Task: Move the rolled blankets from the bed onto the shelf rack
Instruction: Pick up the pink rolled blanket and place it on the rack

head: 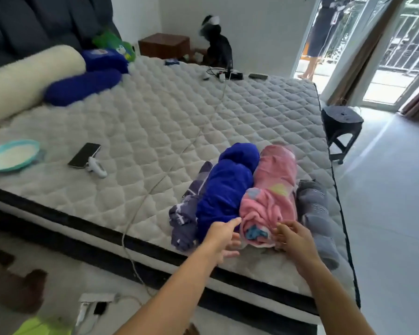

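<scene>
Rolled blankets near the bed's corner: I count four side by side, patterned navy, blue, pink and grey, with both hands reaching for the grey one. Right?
Not quite. The head view shows the four rolls as you list them, but the left hand and right hand are at the near end of the pink roll, not the grey roll, which lies untouched to its right.
</scene>
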Motion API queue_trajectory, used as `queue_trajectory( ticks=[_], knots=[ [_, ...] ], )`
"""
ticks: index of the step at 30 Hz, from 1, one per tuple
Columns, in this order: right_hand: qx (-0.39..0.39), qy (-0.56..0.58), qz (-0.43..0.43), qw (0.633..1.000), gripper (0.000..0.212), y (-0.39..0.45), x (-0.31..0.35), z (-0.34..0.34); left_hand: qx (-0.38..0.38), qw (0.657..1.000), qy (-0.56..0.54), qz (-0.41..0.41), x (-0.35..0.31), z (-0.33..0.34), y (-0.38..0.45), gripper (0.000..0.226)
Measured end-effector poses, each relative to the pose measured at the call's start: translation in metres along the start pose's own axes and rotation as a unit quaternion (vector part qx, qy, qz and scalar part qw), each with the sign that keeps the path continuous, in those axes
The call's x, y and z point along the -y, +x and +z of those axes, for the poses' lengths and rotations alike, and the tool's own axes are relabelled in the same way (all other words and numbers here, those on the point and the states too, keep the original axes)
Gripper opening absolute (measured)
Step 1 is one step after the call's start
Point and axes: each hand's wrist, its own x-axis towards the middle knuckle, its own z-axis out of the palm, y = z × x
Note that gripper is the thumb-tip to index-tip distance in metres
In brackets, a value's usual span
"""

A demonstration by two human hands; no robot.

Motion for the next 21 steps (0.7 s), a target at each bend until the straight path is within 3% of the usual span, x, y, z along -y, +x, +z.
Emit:
queue_trajectory(
  ticks=[3, 6, 10, 14, 21],
  knots=[
    [-0.051, -0.003, -0.011, 0.999, 0.007, 0.035, 0.016, -0.011, 0.065, 0.993, -0.005, -0.100, -0.009, 0.024, 0.025, 0.065],
    [-0.089, -0.025, -0.026, 0.995, 0.021, 0.069, 0.032, -0.023, 0.092, 0.984, -0.034, -0.150, -0.016, 0.035, 0.042, 0.079],
    [-0.090, -0.078, -0.033, 0.992, 0.050, 0.125, 0.062, -0.026, 0.076, 0.980, -0.074, -0.171, -0.026, 0.036, 0.067, 0.071],
    [-0.035, -0.142, -0.040, 0.988, 0.072, 0.190, 0.085, -0.015, 0.052, 0.973, -0.132, -0.180, -0.029, 0.045, 0.086, 0.075],
    [0.051, -0.290, -0.079, 0.952, 0.085, 0.268, 0.115, -0.004, -0.006, 0.966, -0.173, -0.190, -0.028, 0.061, 0.097, 0.053]
  ],
)
